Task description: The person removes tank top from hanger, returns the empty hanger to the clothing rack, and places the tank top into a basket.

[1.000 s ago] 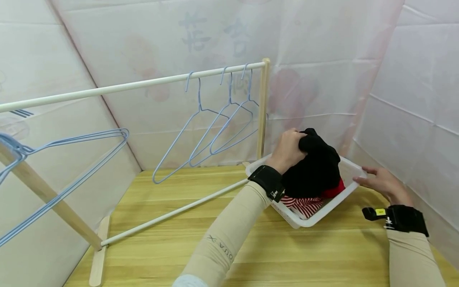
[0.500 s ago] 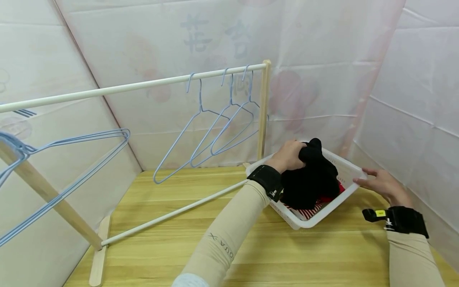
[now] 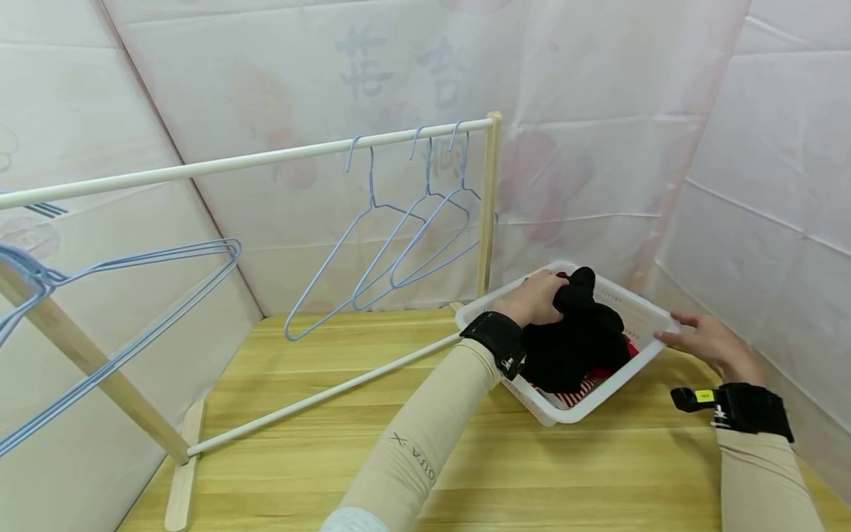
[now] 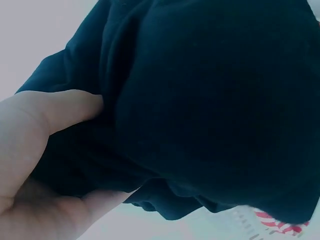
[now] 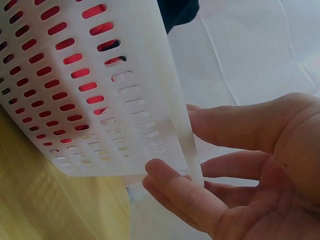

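Note:
My left hand (image 3: 534,299) grips a bunched black garment (image 3: 570,351) inside the white plastic basket (image 3: 601,393). In the left wrist view, the thumb (image 4: 75,107) presses into the dark cloth (image 4: 215,100), with another finger below it. My right hand (image 3: 714,346) pinches the basket's right corner by the rim. The right wrist view shows the thumb (image 5: 235,127) on one side of that rim and fingers on the other. Under the black garment, a red-and-white striped cloth (image 3: 573,397) and some plain red cloth (image 3: 631,347) peek out. The black garment's exact kind cannot be told.
A rack with a white top rail (image 3: 266,157) and wooden posts stands on the wooden table (image 3: 319,458). Blue wire hangers (image 3: 326,277) hang near its right post (image 3: 490,214); more hangers (image 3: 166,255) cluster at the left. Pale fabric walls enclose the back and sides.
My left hand has lowered the black garment further into the basket, and the cloth now covers more of the striped piece. The right hand stays at the basket's corner.

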A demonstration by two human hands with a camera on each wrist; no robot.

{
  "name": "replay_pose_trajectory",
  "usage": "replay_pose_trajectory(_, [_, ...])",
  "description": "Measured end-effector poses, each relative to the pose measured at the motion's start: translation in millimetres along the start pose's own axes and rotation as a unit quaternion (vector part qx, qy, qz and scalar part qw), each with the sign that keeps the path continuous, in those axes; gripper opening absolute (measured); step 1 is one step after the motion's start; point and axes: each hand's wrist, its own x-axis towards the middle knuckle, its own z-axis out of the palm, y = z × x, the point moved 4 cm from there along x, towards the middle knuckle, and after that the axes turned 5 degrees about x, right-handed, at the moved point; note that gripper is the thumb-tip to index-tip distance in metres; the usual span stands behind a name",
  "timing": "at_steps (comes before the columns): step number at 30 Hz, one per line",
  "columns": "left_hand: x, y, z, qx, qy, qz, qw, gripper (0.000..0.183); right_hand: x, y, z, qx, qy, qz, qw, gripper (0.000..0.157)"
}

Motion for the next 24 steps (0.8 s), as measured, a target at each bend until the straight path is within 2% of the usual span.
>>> replay_pose_trajectory(9, [1.8,-2.3,12.0,-0.006,-0.016,-0.009,0.9998,0.047,0,-4,2.5,-0.004,0.004,-0.006,1.000,0.097])
replay_pose_trajectory(24, [5.6,-5.8,19.2,-0.012,-0.041,-0.031,0.9986,0.052,2,-6,2.5,0.000,0.002,-0.005,1.000,0.097])
